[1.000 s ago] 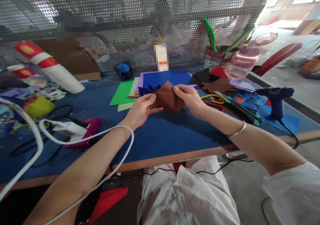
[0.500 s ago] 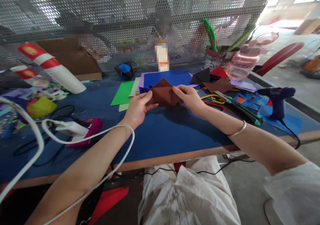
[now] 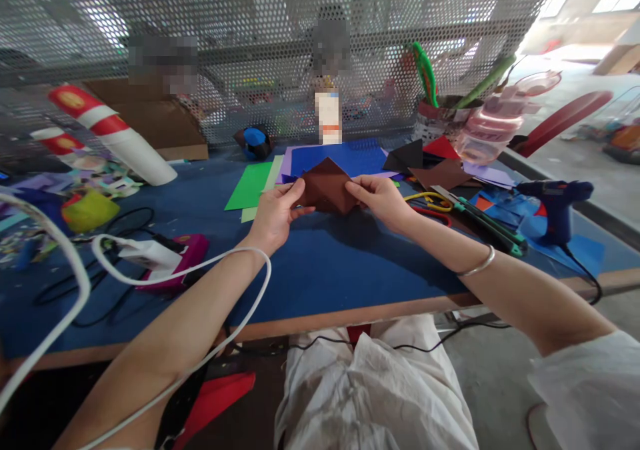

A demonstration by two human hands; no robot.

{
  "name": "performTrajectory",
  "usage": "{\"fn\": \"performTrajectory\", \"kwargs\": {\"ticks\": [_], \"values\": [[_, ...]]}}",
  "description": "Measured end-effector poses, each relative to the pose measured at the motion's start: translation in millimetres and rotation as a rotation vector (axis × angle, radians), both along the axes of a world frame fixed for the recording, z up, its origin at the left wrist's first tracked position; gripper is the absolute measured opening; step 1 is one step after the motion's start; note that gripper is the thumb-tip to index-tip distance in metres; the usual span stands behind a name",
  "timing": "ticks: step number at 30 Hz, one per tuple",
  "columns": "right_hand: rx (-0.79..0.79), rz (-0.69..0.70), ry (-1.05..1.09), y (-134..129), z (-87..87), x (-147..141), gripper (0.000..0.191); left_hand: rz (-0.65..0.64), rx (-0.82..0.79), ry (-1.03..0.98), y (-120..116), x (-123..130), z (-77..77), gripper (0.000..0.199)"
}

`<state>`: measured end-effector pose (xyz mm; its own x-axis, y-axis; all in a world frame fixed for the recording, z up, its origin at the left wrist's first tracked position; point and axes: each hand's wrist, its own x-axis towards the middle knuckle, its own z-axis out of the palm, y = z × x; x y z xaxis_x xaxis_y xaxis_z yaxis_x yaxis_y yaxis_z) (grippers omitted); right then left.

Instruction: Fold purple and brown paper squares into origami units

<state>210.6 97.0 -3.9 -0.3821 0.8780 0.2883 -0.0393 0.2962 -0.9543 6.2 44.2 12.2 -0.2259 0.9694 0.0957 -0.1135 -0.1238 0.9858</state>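
A folded brown paper [image 3: 327, 187] with a pointed top is held up above the blue table. My left hand [image 3: 278, 211] pinches its left edge between thumb and fingers. At its right edge, my right hand [image 3: 381, 199] grips it the same way. Behind the brown paper lie blue sheets [image 3: 345, 157] on lilac ones, with a green sheet [image 3: 249, 186] to their left. More folded pieces, black [image 3: 407, 156] and brown [image 3: 445, 173], lie beyond my right hand.
Yellow-handled scissors [image 3: 431, 201], a green cutter [image 3: 490, 225], a blue glue gun [image 3: 556, 203] and a pink bottle [image 3: 487, 127] stand or lie right. A magenta power strip [image 3: 187, 263], white cable [image 3: 263, 290] and white-red tubes [image 3: 125, 147] are left. Metal mesh [image 3: 270, 50] rises behind.
The view has shifted slightly, so the table items appear a little farther right. Both hands keep their hold on the brown paper, nearly unmoved.
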Motion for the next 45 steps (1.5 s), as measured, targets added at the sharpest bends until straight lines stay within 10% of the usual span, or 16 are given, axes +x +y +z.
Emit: {"fn": "performTrajectory", "kwargs": {"ticks": [19, 25, 45], "values": [[0.154, -0.141, 0.051, -1.1, 3.2, 0.6, 0.048, -0.288, -0.261, 0.127, -5.0, 3.6, 8.3, 0.074], [0.321, -0.207, 0.005, -7.7, 6.8, 0.3, 0.042, -0.302, -0.301, 0.086, -6.6, 6.8, 4.7, 0.059], [-0.092, -0.104, 0.14, -5.8, 7.3, -1.2, 0.045, -0.158, -0.045, 0.093, -10.7, 11.8, -0.6, 0.015]]}}
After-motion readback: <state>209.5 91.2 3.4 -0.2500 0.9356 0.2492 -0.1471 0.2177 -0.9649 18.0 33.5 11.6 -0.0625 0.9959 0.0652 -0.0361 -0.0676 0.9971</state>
